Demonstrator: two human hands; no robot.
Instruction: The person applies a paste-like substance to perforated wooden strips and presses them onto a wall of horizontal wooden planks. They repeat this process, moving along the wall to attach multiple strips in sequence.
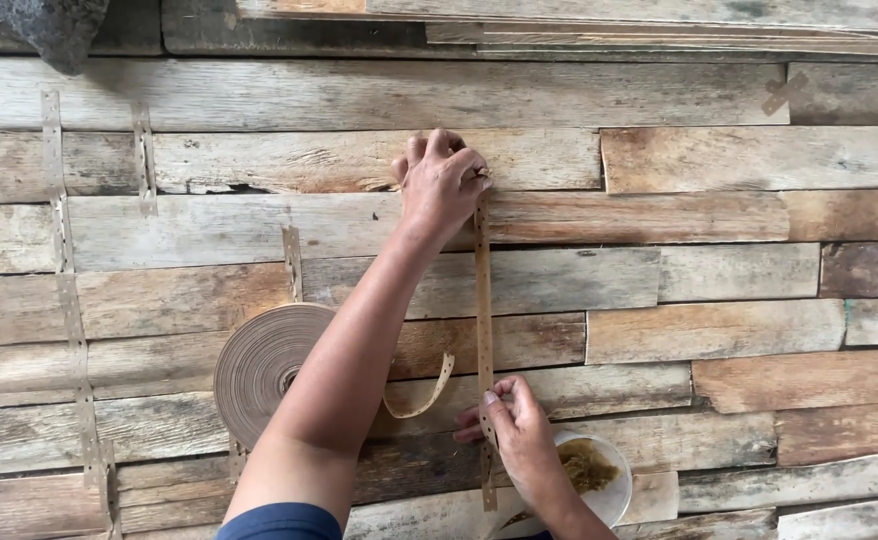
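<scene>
Tape strip [483,300] ran lengthwise between your hands: left hand [442,185] pressed its far end, right hand [515,430] pinched its near end.

The left arm reaches far forward, nearly straight, bare from a dark blue sleeve at the bottom edge up to the wrist. The left hand [442,183] is held knuckles up, fingers curled and pressed down at their tips. The right hand [515,428] sits much nearer the body, wrist bent, thumb and forefinger pinched together, the other fingers loosely curled.
</scene>
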